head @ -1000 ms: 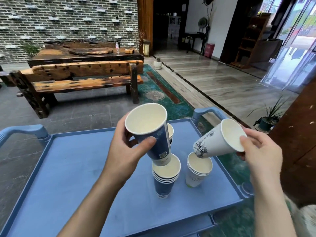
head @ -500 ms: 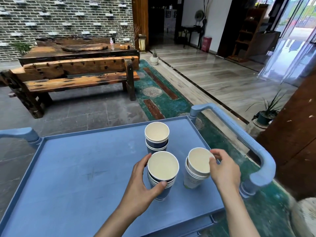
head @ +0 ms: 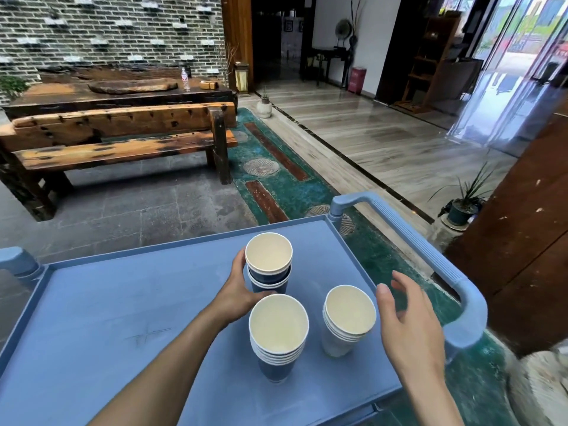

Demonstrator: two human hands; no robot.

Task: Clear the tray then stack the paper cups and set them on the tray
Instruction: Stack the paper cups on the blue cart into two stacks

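Note:
Three stacks of paper cups stand on the blue cart tray (head: 107, 318). My left hand (head: 238, 290) wraps around the far blue stack (head: 268, 261) from its left side. A taller blue stack (head: 278, 330) stands nearest to me, just right of my left wrist. To the right stands a white stack (head: 349, 318). Beside that white stack, a little apart from it, my right hand (head: 405, 321) hovers with fingers spread and nothing in it.
The cart's blue handle (head: 430, 256) arches along the right edge, another handle (head: 18, 259) sits at the far left corner. A wooden bench (head: 116, 139) and table stand beyond on a stone floor. A potted plant (head: 464, 204) is at the right.
Each hand set its cup onto a stack. My left hand then moved from the near blue stack to the far one, and my right hand let go of the white stack and drew right.

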